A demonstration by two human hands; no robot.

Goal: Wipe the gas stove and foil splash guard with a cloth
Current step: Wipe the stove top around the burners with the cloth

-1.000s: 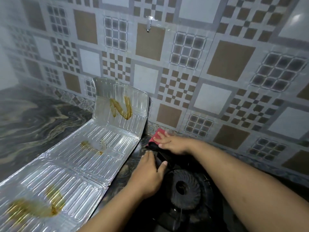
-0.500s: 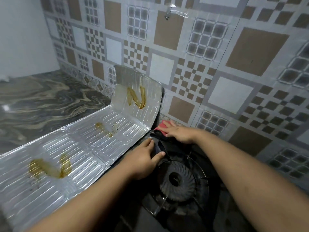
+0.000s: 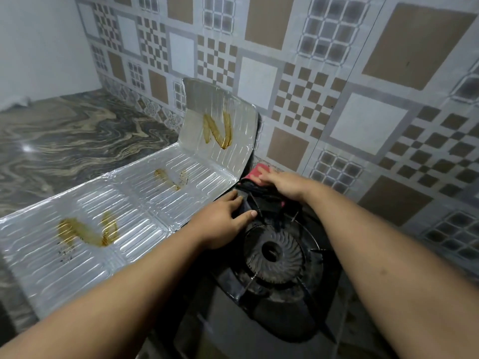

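The black gas stove point(image 3: 228, 330) sits at lower centre with its round burner point(image 3: 274, 255) and pan supports. A pink cloth point(image 3: 255, 171) lies at the stove's back edge near the wall. My right hand point(image 3: 283, 183) presses flat on it with straight fingers. My left hand point(image 3: 223, 222) rests on the stove's back-left corner, fingers stretched forward and thumb out, touching a dark fold there. The foil splash guard point(image 3: 134, 203) lies flat on the counter to the left, its end panel standing against the wall. Yellow-brown grease streaks point(image 3: 217, 130) mark all three of its panels.
A marbled dark countertop point(image 3: 64, 141) extends left of the foil guard. The patterned tiled wall point(image 3: 337, 99) rises right behind the stove and the guard. A plain white wall point(image 3: 39, 42) closes the far left corner.
The view has swung left, showing more countertop and the white wall. Both hands stay at the back of the stove, the right hand still pressing the pink cloth.
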